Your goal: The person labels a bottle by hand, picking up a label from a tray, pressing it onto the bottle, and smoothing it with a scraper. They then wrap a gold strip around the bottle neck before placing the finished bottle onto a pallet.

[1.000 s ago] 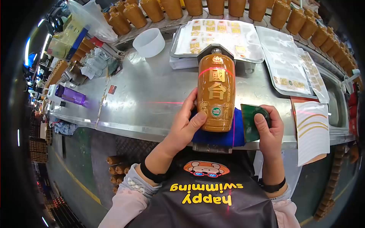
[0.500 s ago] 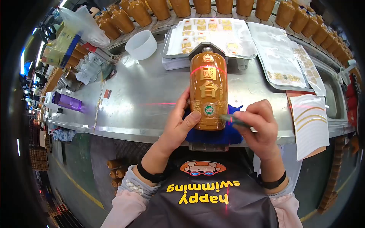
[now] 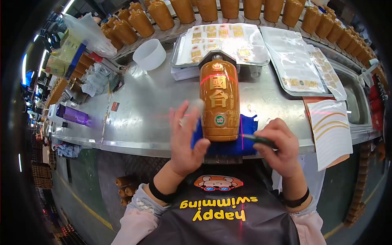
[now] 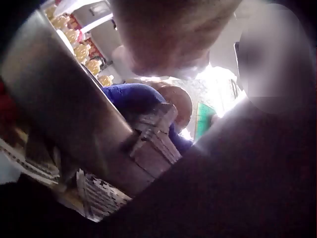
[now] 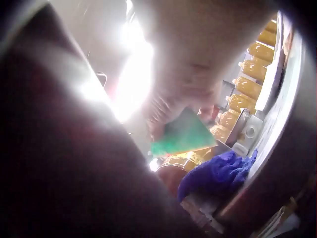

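A glossy brown bottle [image 3: 219, 102] with raised gold characters and a round green-and-white emblem lies on a blue cloth [image 3: 248, 122], its neck toward a dark angular holder [image 3: 232, 58]. In the left wrist view its round base [image 4: 181, 106] faces the person. My left hand [image 3: 183, 143], blurred, is at the bottle's left side with fingers spread and nothing in them. To the right of the base, my right hand [image 3: 281, 143] pinches a thin green scraper [image 3: 261, 141] between thumb and fingers. Edge-on in the head view, the scraper shows its flat face in the right wrist view.
Behind the bottle, a tray of gold label sheets [image 3: 220, 38] lies on the metal table [image 3: 143, 110]. More sheets [image 3: 294, 61] and a white sheet with gold strips [image 3: 330, 130] lie at right. A white plastic tub [image 3: 149, 54] and purple bottle [image 3: 73, 114] stand left. Brown bottles [image 3: 183, 11] line the back.
My left hand has let go of the bottle's lower left side and spread its fingers. The scraper has turned edge-on, passed over the bottle's lower right side and drawn back slightly right.
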`<action>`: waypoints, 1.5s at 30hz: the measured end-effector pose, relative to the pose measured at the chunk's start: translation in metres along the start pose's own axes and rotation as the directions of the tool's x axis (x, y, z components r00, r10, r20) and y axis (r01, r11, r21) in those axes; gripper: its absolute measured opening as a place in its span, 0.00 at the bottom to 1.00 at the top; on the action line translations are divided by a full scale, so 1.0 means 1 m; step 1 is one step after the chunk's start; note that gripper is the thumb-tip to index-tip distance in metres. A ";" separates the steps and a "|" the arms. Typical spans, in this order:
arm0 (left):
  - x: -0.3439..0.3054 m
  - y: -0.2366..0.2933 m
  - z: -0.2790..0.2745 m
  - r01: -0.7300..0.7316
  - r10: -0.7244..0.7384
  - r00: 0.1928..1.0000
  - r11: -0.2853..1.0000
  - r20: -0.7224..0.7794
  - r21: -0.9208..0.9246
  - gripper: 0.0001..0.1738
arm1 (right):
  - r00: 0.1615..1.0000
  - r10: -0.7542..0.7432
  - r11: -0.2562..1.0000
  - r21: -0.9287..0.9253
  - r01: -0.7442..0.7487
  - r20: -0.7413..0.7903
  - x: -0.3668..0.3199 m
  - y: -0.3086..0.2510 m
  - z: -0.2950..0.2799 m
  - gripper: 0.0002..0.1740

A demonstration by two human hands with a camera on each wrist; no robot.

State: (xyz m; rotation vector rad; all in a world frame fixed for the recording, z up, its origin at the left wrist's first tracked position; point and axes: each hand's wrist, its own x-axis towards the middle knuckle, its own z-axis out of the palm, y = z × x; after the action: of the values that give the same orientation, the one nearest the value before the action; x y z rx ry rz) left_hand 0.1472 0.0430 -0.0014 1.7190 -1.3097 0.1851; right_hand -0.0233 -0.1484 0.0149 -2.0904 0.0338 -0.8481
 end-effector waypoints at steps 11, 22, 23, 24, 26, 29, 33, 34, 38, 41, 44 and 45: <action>0.007 -0.004 0.000 -0.393 0.333 0.916 0.856 0.222 0.336 0.26 | 0.928 0.291 0.956 0.030 -0.292 -0.233 -0.015 -0.009 -0.034 0.16; -0.029 -0.030 0.013 0.062 -0.058 0.997 0.996 -0.054 0.058 0.43 | 0.784 0.543 0.119 -0.897 -0.425 -0.300 -0.103 0.086 -0.193 0.23; -0.030 -0.030 0.013 0.082 -0.080 0.996 0.995 -0.045 0.051 0.43 | 0.795 0.553 0.178 -0.897 -0.404 -0.248 -0.104 0.087 -0.195 0.22; -0.031 -0.030 0.013 0.102 -0.102 0.994 0.995 -0.040 0.020 0.43 | 0.805 0.560 0.237 -0.893 -0.383 -0.197 -0.106 0.088 -0.197 0.22; -0.032 -0.032 0.012 0.139 -0.140 0.990 0.989 -0.028 -0.042 0.42 | 0.827 0.536 0.367 -0.836 -0.409 -0.169 -0.108 0.086 -0.200 0.21; -0.028 -0.028 0.007 0.124 -0.124 0.992 0.992 -0.004 -0.002 0.39 | 0.844 0.490 0.510 -0.713 -0.481 -0.218 -0.101 0.077 -0.199 0.19; -0.015 -0.017 -0.009 -0.084 0.071 0.996 0.924 0.049 0.374 0.42 | 0.832 0.527 0.479 -0.748 -0.460 -0.174 -0.097 0.063 -0.186 0.15; -0.010 -0.013 -0.011 -0.132 0.121 0.991 0.899 0.052 0.417 0.42 | 0.845 0.509 0.477 -0.763 -0.435 -0.164 -0.101 0.067 -0.189 0.15; -0.009 -0.013 -0.001 -0.165 0.158 0.986 0.910 0.050 0.380 0.41 | 0.899 0.413 0.526 -0.766 -0.369 -0.150 -0.103 0.074 -0.190 0.08; -0.021 -0.023 0.009 -0.100 0.113 0.993 0.935 -0.018 0.340 0.41 | 0.928 0.350 0.515 -0.801 -0.304 -0.127 -0.110 0.079 -0.194 0.04; -0.031 -0.023 0.013 0.001 -0.006 1.000 0.946 0.014 0.325 0.42 | 0.952 0.281 0.560 -0.785 -0.265 -0.121 -0.108 0.071 -0.185 0.05; -0.028 -0.023 0.013 -0.018 0.016 1.000 0.937 0.007 0.348 0.43 | 0.954 0.282 0.583 -0.773 -0.252 -0.098 -0.096 0.062 -0.182 0.05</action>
State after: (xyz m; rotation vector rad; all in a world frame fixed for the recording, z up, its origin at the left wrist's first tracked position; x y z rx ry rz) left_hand 0.1490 0.0523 -0.0393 2.0039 -1.3546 0.4470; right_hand -0.1863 -0.2860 -0.0108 -2.8067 0.8322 -0.6535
